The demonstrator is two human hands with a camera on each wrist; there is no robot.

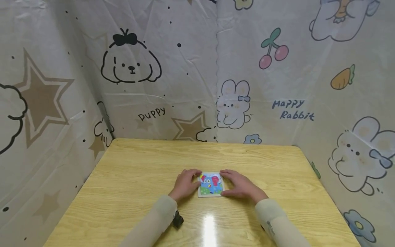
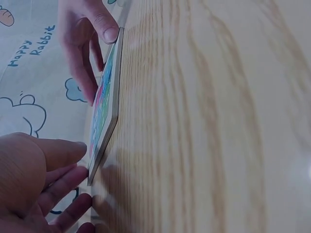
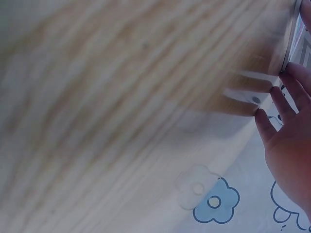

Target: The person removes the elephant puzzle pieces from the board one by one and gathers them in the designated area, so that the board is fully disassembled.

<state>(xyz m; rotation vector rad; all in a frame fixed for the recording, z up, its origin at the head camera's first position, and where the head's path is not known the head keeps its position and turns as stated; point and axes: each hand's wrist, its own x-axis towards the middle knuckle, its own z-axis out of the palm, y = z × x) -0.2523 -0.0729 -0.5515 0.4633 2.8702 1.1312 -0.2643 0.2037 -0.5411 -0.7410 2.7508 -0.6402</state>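
Observation:
A small square picture board [image 1: 211, 184] lies flat on the table, printed with a blue elephant with pink ears. In the left wrist view the board [image 2: 104, 104] shows its thin pale edge. My left hand [image 1: 186, 183] is at its left side, fingers by the far corner and thumb by the side edge. At the right side is my right hand [image 1: 242, 185], its thumb touching the near corner and its fingers reaching the far one. In the right wrist view the right hand [image 3: 286, 131] has spread fingers with tips on the tabletop; the board is mostly cut off there.
The wood-grain table [image 1: 139, 164] extends round the board on every side. Cloth walls [image 1: 191, 75] printed with cartoons stand behind it and at both sides. A small black object [image 1: 178, 219] sits at the left sleeve cuff.

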